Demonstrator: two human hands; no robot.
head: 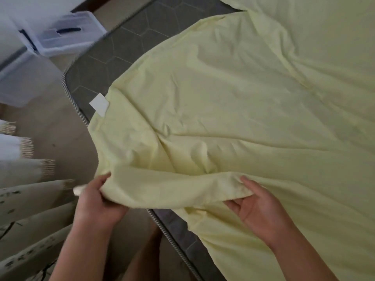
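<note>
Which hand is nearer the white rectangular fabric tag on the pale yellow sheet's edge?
Left. The left hand grips the pale yellow sheet directly below the white rectangular fabric tag; the right hand pinches a fold farther off, down to the tag's right.

Head view, steeply down onto sheet [223, 102]

From my end I see two bare hands, the left hand [97, 203] and the right hand [257, 207]. Behind the fingers [250, 184], each wrist widens into a forearm, the left forearm [75, 250] and the right forearm [300, 252], both uncovered down to the lower edge. Below the left fingers, between the forearms, a bare leg [146, 256] shows, blurred. The nails are too soft to make out.
</note>
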